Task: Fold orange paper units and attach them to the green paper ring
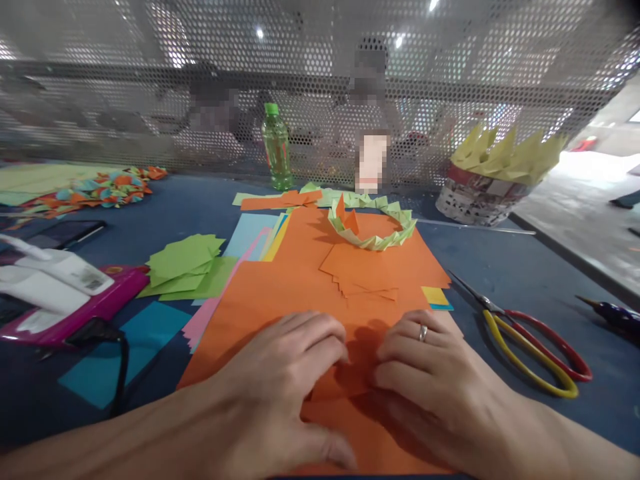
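Note:
Large orange paper sheets lie stacked in front of me. My left hand rests on them with bent fingers, its thumb spread well apart below. Close by on the right, my right hand, with a ring, has its fingers curled down against the orange paper. Its thumb and fingertips are hidden, so what it grips cannot be made out. A faint paper edge shows between the hands, orange on orange. Beyond them are smaller orange paper pieces and a ring of folded light-green paper with orange points.
Yellow-and-red-handled scissors lie right, near a dark pen-like tool. Left are green paper pieces, blue paper and a magenta power strip with chargers. Behind stand a green bottle, a paper-covered basket and a perforated screen.

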Motion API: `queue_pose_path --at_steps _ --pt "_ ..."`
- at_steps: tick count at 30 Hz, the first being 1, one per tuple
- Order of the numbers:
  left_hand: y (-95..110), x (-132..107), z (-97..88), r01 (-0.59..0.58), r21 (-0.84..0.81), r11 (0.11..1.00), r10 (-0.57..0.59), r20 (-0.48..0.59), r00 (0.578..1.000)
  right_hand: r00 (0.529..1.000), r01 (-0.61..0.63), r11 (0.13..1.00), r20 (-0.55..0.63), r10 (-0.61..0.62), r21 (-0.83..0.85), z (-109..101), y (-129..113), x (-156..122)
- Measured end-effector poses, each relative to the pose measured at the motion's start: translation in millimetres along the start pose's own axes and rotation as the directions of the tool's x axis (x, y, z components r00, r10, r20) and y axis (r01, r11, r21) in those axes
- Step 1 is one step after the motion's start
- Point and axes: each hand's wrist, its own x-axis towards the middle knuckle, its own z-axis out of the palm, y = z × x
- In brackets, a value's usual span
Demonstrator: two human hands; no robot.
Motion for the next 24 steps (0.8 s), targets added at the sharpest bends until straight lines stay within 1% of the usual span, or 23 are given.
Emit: queue_pose_path --at_steps 1,3,6,9,12,16,17,19,22,24 --pt "-1.9 -0.1 2.3 0.003 0.014 1.000 -0.003 -0.001 1.000 1.000 -0.029 0.999 -0.006 0.029 0.025 -0.2 -0.1 0.0" --pt "-5.5 -0.1 6.5 0.006 0.013 1.000 -0.006 -0.040 0.999 0.995 -0.097 0.992 -0.031 0.100 0.075 0.3 0.2 -0.3" --pt "-6.1 -0.9 9.0 0.025 -0.013 1.000 -0.026 -0.092 0.995 0.972 -0.210 0.967 -0.076 0.222 0.146 1.9 1.0 -1.5" --pt "-1.7 -2.0 6.9 0.086 0.003 0.996 -0.085 -0.084 0.993 0.938 -0.323 0.923 -0.057 0.341 0.208 2.9 1.8 -2.7" --pt "0.7 -2.4 4.2 0.138 0.048 0.989 -0.134 -0.091 0.987 0.901 -0.415 0.881 -0.032 0.433 0.225 3.9 3.2 -3.5" --pt "-0.6 -1.8 5.4 0.174 0.110 0.979 -0.157 -0.148 0.976 0.859 -0.499 0.846 -0.021 0.511 0.187 8.5 5.5 -4.9" --pt "-0.9 -1.6 6.8 0.177 0.131 0.975 -0.155 -0.159 0.975 0.851 -0.513 0.841 -0.023 0.524 0.174 10.4 6.1 -5.5" --pt "-1.2 -1.5 10.7 0.172 0.187 0.967 -0.130 -0.219 0.967 0.837 -0.539 0.832 -0.020 0.546 0.133 14.5 7.3 -6.6" --pt "-2.4 -2.2 17.0 0.168 0.275 0.947 -0.075 -0.317 0.945 0.833 -0.552 0.832 -0.015 0.554 0.058 18.5 8.6 -7.0" --pt "-3.8 -2.7 19.6 0.166 0.303 0.938 -0.062 -0.325 0.944 0.840 -0.541 0.840 -0.021 0.542 0.035 18.5 7.9 -5.9"
